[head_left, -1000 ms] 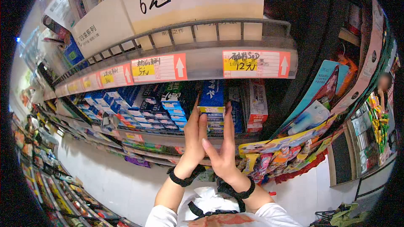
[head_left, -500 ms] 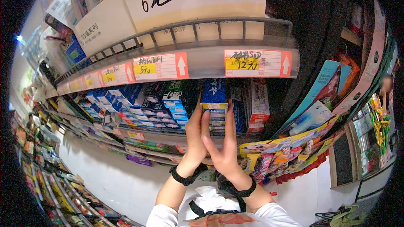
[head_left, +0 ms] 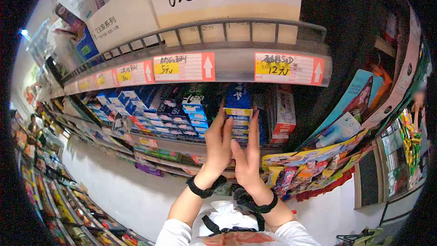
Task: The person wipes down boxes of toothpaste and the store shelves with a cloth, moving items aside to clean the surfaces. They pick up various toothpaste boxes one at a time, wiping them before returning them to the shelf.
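Observation:
A stack of blue-and-white toothpaste boxes [head_left: 240, 133] stands on the shelf under the upper price rail, its end faces toward me. My left hand [head_left: 218, 146] is at the left side of this stack, fingers stretched upward and the thumb before the front faces. Along the right side lies my right hand [head_left: 248, 157], also with straight fingers, its thumb close to the left hand. Both hands appear to touch the stack; the far fingertips are partly hidden. Left of them is another stack of toothpaste boxes [head_left: 196, 114], dark green and blue. Red-and-white boxes [head_left: 284, 117] stand to the right.
The upper shelf's price rail [head_left: 234, 70] and wire guard [head_left: 191, 34] overhang the boxes. A large price card [head_left: 255, 0] rises behind the guard. Hanging snack bags [head_left: 307, 171] and a light-blue package [head_left: 357, 93] flank the right side. A white floor [head_left: 114, 177] lies below.
The view has shifted slightly, so the shelf and stack appear further right. My hands remain on both sides of the same stack, with fingers straight.

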Demonstrator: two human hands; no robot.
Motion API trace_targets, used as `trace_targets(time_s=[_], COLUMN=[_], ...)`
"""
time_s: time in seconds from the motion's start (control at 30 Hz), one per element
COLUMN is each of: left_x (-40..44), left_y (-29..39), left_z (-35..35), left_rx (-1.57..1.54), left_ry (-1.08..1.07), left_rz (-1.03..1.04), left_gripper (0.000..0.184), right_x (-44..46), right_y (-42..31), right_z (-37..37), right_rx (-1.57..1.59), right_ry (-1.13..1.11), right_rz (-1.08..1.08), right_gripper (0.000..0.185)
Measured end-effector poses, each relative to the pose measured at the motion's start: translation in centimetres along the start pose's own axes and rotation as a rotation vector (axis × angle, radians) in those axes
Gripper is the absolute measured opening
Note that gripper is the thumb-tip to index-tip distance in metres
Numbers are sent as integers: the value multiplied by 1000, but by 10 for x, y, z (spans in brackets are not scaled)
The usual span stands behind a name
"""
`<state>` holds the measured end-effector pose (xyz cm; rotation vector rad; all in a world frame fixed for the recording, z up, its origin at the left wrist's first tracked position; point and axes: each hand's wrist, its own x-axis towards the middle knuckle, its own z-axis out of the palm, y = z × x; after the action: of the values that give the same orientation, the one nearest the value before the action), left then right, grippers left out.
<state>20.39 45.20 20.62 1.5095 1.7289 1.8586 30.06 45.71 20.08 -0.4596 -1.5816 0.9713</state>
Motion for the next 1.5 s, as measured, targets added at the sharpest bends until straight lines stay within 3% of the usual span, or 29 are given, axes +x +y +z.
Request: trace_targets(time_s=[0.27,0.3,0.37,0.47,0.57,0.7,0.83,0.97,1.3,1.5], left_x=[-1,-5,-15,-33,-48,-59,-53,-40,-23,3], left_y=[6,6,10,24,31,18,-5,-20,-64,-67], left_z=[-4,-8,-18,-41,-76,-131,-174,-213,-303,-312], left_rx=[-64,40,194,235,287,330,152,65,393,300], left_ry=[-41,-71,-99,-179,-119,127,390,486,475,344], left_rz=[-24,75,262,188,300,242,260,307,172,332], left_gripper=[50,55,67,72,67,52,47,53,61,73], right_x=[0,0,-1,-21,-39,-37,-37,-36,-61,-75], right_y=[-1,-6,-17,-21,-20,-15,-17,-23,-27,-29], right_z=[-3,-3,-2,-2,9,39,64,99,170,193], right_rx=[-116,-110,-353,-438,-447,-384,-372,-399,-438,-523], right_ry=[-8,-18,107,98,41,99,32,-32,-52,24], right_rz=[-20,-23,-210,-392,-436,-488,-381,-350,-281,-236], right_gripper=[80,80,77,82,80,70,67,66,58,55])
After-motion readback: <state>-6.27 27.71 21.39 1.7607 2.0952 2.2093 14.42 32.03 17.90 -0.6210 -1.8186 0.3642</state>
